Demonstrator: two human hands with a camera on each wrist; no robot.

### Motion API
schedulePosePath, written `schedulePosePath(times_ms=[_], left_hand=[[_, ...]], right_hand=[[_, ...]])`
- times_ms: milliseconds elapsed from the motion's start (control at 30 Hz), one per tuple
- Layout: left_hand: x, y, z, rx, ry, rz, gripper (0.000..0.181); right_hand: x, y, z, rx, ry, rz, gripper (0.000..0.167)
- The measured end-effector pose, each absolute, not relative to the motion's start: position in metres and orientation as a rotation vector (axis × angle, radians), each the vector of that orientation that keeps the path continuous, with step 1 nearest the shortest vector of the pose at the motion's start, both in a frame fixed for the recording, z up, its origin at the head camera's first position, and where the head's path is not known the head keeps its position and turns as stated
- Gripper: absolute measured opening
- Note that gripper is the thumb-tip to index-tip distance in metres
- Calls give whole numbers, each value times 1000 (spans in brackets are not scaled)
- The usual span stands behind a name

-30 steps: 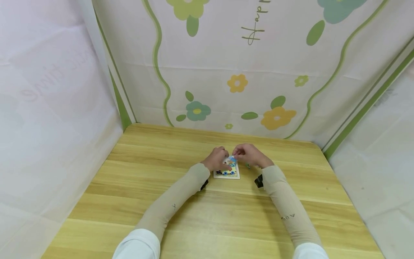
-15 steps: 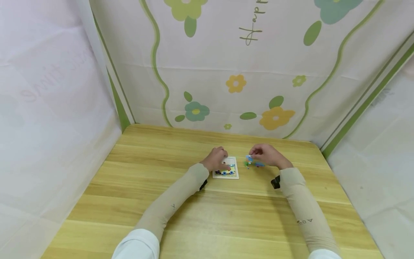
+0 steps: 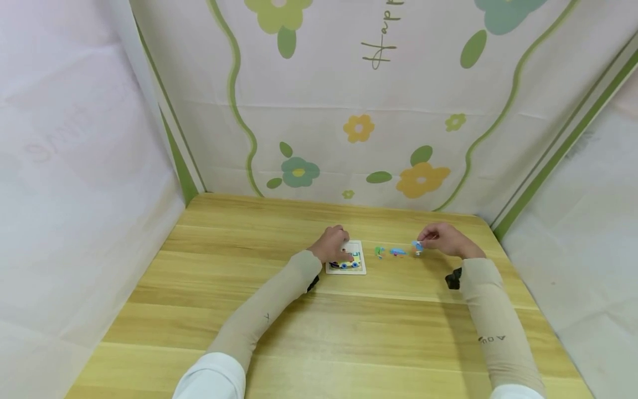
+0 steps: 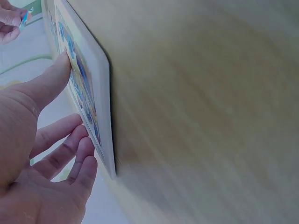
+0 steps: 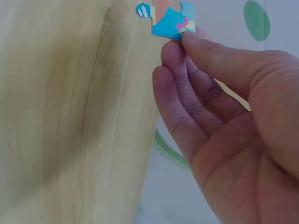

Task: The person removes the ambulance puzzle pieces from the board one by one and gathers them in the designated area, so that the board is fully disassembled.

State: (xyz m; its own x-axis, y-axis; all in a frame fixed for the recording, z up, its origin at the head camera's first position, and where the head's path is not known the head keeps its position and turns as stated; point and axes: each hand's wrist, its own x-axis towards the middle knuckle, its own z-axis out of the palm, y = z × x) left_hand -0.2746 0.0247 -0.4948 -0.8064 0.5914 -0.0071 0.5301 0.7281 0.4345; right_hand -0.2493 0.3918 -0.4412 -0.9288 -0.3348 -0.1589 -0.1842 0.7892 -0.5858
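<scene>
A small square jigsaw puzzle board [image 3: 356, 268] with a white border and a yellow vehicle picture lies on the table. My left hand [image 3: 331, 245] holds it, the thumb on the picture and the curled fingers against an edge in the left wrist view. Part of the picture is hidden under that hand. Further right, my right hand [image 3: 446, 240] pinches a blue jigsaw piece [image 5: 172, 22] by one corner between thumb and fingers. Two loose pieces lie between board and right hand: a green one [image 3: 379, 251] and a blue one [image 3: 397, 252].
The wooden table [image 3: 319, 338] reaches back to a flower-printed cloth [image 3: 309, 127]. Cloth walls also stand on the left and right. A black device [image 3: 453, 279] is strapped at the right wrist.
My right hand has moved from the board rightward across the table with the blue jigsaw piece, uncovering the loose pieces. The left hand stays on the board.
</scene>
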Motion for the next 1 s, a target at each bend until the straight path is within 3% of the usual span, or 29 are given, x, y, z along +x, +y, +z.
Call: schedulePosePath(times_ms=[400, 1000], left_hand=[[-271, 25, -490, 894, 2781, 607, 52], [-269, 27, -483, 925, 2809, 493, 48]], right_hand=[[-252, 396, -464, -319, 2718, -808, 15], [-255, 386, -468, -337, 2761, -695, 13]])
